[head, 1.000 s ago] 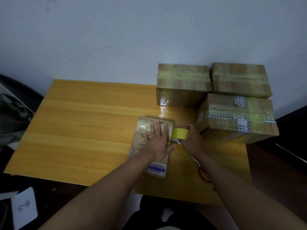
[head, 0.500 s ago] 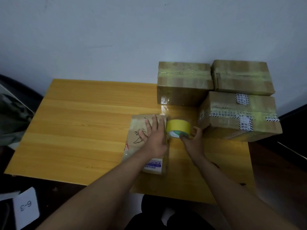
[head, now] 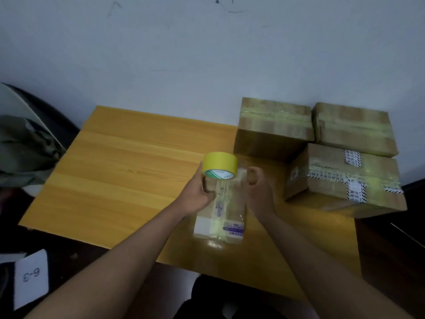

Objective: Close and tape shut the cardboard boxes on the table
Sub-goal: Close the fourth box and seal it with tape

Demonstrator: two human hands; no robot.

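Note:
A small cardboard box [head: 219, 223] with white labels lies flat on the wooden table [head: 119, 171], near its front edge. My left hand [head: 197, 194] grips a yellow tape roll [head: 220, 166] just above the box's far end. My right hand [head: 257, 187] is to the right of the roll with its fingers curled. It pinches the loose tape end [head: 241, 174], which is stretched out from the roll. Both hands hover over the box and hide its far part.
Three taped cardboard boxes stand at the table's back right: one at the rear [head: 273, 127], one beside it [head: 354, 127], and a larger one [head: 345, 180] in front. A dark chair with cloth [head: 23, 148] is at the left. A card marked 6-3 [head: 31, 277] lies low on the left.
The tape roll went from my right hand to my left and rose above the small box. My left hand left the box top. My right hand now pulls the tape end.

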